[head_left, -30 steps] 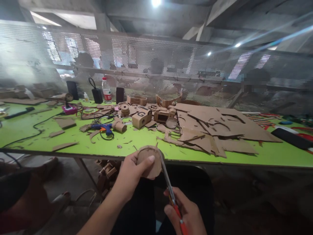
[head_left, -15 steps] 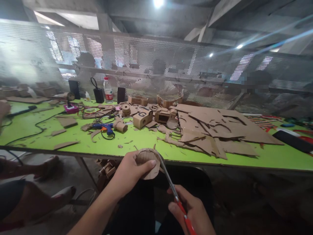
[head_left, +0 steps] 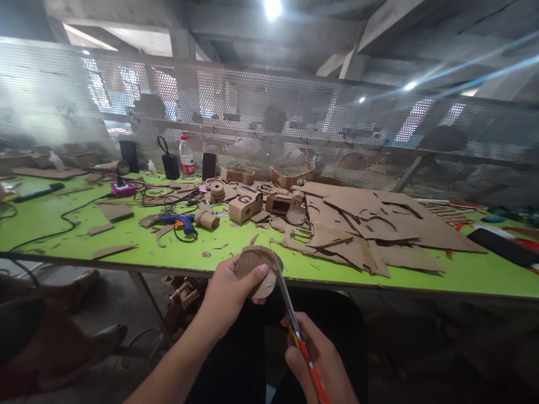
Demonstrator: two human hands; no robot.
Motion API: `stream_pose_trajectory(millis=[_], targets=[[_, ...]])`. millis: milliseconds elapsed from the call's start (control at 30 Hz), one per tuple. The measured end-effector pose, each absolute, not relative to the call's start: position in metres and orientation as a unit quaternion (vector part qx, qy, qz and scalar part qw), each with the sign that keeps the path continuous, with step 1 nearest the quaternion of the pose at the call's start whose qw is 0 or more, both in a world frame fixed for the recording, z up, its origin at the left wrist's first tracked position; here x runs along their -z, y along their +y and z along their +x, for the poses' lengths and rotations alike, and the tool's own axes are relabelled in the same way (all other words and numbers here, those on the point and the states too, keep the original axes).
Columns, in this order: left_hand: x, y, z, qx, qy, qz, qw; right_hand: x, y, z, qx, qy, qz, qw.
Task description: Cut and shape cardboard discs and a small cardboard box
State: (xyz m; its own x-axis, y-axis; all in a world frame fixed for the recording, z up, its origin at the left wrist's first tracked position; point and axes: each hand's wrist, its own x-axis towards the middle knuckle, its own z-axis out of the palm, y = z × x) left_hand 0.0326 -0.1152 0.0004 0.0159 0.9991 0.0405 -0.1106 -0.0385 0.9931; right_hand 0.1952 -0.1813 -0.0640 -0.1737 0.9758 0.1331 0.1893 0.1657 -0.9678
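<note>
My left hand grips a round cardboard disc in front of the table's near edge, thumb pressed on its face. In my right hand are scissors with red-orange handles. Their metal blades point up and meet the right edge of the disc. Both hands are low in the view, above my dark-clad lap.
A green table carries large cardboard sheets and offcuts, a small cardboard box marked G, a blue glue gun, cables, a water bottle and dark phones. Perforated mesh stands behind. Another person's legs are at the lower left.
The disc has turned a little in my left hand and risen slightly. The scissors have shifted along its right edge. The legs at the left have moved.
</note>
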Motion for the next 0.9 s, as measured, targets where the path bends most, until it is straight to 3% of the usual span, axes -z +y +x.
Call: stream_pose_trajectory(millis=[433,733,900], targets=[[-0.01,-0.117,0.023,-0.454,0.483,0.499,0.558,0.064,-0.184,0.198,-0.417,-0.603,-0.514,0.446],[0.003,-0.12,0.033,-0.588,0.431,0.345,0.592,0.085,-0.186,0.188,-0.368,-0.599,-0.522,0.483],[0.012,-0.126,0.043,-0.574,0.434,0.4,0.569,0.086,-0.186,0.187,-0.372,-0.619,-0.505,0.473]])
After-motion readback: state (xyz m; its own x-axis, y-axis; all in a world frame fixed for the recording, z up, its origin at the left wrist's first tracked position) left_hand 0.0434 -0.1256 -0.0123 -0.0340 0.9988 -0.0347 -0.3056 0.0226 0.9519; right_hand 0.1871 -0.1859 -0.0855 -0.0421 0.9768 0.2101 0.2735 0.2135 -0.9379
